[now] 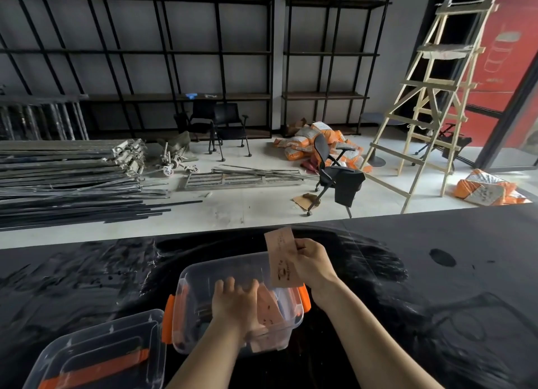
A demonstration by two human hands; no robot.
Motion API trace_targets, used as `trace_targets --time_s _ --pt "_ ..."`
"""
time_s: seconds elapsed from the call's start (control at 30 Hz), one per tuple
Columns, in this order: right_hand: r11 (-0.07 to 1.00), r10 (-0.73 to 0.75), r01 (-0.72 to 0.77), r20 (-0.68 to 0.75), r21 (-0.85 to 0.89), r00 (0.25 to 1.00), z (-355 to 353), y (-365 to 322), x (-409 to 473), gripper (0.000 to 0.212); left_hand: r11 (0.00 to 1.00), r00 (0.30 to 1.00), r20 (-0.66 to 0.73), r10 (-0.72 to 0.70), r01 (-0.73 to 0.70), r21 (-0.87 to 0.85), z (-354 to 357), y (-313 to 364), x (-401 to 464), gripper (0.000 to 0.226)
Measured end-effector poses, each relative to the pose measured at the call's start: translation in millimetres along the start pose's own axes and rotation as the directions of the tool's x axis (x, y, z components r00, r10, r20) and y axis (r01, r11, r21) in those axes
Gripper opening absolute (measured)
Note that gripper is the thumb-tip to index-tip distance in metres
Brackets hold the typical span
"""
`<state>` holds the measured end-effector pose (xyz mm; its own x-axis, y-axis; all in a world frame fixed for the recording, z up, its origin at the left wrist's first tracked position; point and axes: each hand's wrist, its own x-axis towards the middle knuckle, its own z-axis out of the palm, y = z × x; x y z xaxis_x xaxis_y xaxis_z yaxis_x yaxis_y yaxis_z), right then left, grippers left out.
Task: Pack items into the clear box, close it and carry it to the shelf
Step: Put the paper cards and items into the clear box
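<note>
The clear box (pixel 192 278) with orange side latches stands open on the black table, just in front of me. My left hand (pixel 234 302) reaches down inside it, fingers spread flat on brown paper packets (pixel 269 307) lying in the box. My right hand (pixel 311 260) hovers over the box's right rim, shut on a flat brown paper packet (pixel 283 257) with dark print, held upright. The box's clear lid (pixel 96 351) with an orange handle lies on the table to the left of the box.
The black table (pixel 436 286) stretches wide to both sides. Beyond its far edge are a black office chair (pixel 339 174), a wooden ladder (pixel 431 97), orange sacks (pixel 302 144), metal bars (pixel 64 179) on the floor and black shelving (pixel 174 54) along the back wall.
</note>
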<state>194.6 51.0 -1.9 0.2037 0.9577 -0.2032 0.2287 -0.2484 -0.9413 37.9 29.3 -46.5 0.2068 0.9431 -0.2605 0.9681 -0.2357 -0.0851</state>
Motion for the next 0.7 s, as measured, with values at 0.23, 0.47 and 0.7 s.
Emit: trace_targets --time_s 0.23,0.47,0.7 --pt "0.996 -0.035 0.033 -0.029 -0.083 0.999 4.5 2.6 1.0 0.031 0.979 0.993 0.032 -0.111 0.115 -0.166 7.5 -0.4 11.5 0.093" --pt "1.000 -0.003 0.003 -0.006 -0.020 1.000 3.2 1.8 0.2 0.031 0.681 0.966 -0.190 -0.176 -0.020 -0.732 -19.1 -8.8 -0.5 0.013" --pt "0.984 -0.077 0.051 0.151 0.172 0.985 3.4 -10.4 -11.1 0.024 0.029 0.927 -0.156 -0.341 -0.155 -0.987 -60.0 -26.4 -6.1 0.026"
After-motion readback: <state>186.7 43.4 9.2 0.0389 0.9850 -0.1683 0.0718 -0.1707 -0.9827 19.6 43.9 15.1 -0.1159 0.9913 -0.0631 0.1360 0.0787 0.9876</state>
